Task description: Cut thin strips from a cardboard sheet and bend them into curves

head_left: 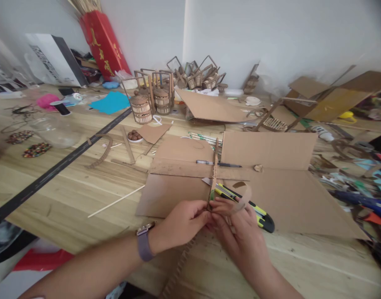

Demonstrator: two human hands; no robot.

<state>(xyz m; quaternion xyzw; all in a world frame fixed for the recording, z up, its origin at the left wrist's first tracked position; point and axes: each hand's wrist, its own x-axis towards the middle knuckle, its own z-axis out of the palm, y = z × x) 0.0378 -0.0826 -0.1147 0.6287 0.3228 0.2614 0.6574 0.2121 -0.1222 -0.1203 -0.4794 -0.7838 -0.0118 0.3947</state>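
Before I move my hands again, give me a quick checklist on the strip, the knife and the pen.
1. Strip at the fingertips of left hand and right hand: ok.
2. Firm grip on it: cannot tell, fingers hide the contact.
3. Knife blade retracted: not ok, it sticks out beside the strip.
4. Knife well away from right hand: not ok, it lies right by the fingers.
5. Pen away from strip: not ok, they cross in view.

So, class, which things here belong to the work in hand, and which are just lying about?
Likely part of the work:
notched strip, pinched by left hand and right hand
utility knife, by the right hand
cardboard sheet, beside the hands

Seemingly just lying about:
blue sheet
clear jar
black thread spool
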